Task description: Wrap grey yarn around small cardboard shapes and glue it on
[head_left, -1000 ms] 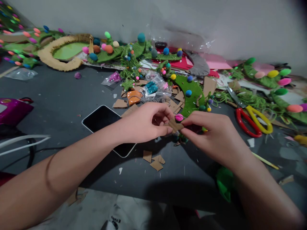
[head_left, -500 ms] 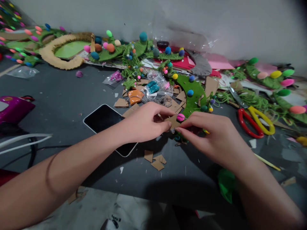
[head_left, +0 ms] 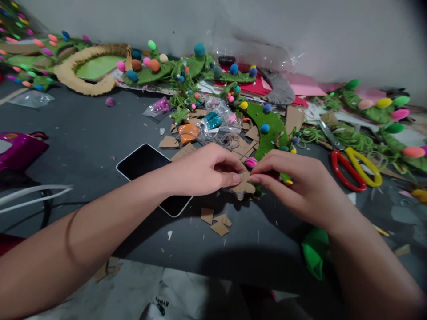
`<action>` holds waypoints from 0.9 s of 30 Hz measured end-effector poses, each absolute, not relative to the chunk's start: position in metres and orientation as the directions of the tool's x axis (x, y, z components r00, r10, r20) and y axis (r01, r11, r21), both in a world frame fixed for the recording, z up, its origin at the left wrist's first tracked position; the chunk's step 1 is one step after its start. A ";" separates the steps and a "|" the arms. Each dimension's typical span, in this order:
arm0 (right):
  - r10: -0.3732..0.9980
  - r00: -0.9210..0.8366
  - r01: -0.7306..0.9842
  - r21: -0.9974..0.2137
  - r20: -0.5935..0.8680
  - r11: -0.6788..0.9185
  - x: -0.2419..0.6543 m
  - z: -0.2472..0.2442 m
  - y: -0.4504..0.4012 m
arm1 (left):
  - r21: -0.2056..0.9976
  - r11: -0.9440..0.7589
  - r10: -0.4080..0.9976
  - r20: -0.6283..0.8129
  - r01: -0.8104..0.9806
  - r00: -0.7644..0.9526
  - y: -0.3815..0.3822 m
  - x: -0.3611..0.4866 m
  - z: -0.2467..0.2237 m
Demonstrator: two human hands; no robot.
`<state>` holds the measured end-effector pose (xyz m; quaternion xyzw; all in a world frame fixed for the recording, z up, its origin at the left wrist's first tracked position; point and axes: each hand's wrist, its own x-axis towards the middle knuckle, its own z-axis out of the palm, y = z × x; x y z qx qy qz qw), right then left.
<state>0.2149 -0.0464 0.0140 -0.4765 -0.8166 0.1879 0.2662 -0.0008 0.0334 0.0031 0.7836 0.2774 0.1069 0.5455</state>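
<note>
My left hand (head_left: 211,171) pinches a small star-shaped piece of brown cardboard (head_left: 244,186) between thumb and fingers. From the other side, the thumb and forefinger of my right hand (head_left: 296,184) are closed on the star's right edge. Just behind the fingertips sits a bright pink ball (head_left: 251,162), next to a curved green felt piece (head_left: 271,129) dotted with coloured balls. Partly under my left forearm lies a dark-screened phone (head_left: 143,161). Small cardboard scraps (head_left: 219,229) rest in front of the hands.
Scissors (head_left: 348,173) with red and yellow handles lie at the right. Behind the hands are bagged orange clay (head_left: 189,133), cord and cardboard bits. A tan wrapped ring (head_left: 70,78) and ball-trimmed green pieces line the wall. A purple device (head_left: 22,151) stands left.
The cardboard star has turned and come slightly lower, showing more of its points. Both hands stay close together, with my right fingers shifted a little along its edge.
</note>
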 end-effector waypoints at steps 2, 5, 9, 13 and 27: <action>0.887 -0.387 0.673 -0.580 0.253 0.459 0.215 0.015 -0.046 | 0.927 -0.236 0.554 -0.119 0.292 0.824 0.034 -0.002 0.002; 0.906 -0.345 0.672 -0.608 0.247 0.422 0.215 0.015 -0.046 | 0.943 -0.209 0.568 -0.099 0.259 0.817 0.035 -0.004 0.000; 0.922 -0.298 0.658 -0.646 0.248 0.386 0.213 0.013 -0.045 | 0.963 -0.178 0.601 -0.059 0.205 0.797 0.034 -0.003 0.002; 0.932 -0.253 0.610 -0.704 0.261 0.363 0.208 0.007 -0.045 | 0.990 -0.087 0.688 -0.022 0.112 0.726 0.032 0.001 0.006; 0.848 -0.356 0.715 -0.470 0.392 0.518 0.207 -0.006 -0.049 | 0.911 -0.332 0.845 0.172 0.246 0.506 0.025 0.002 0.007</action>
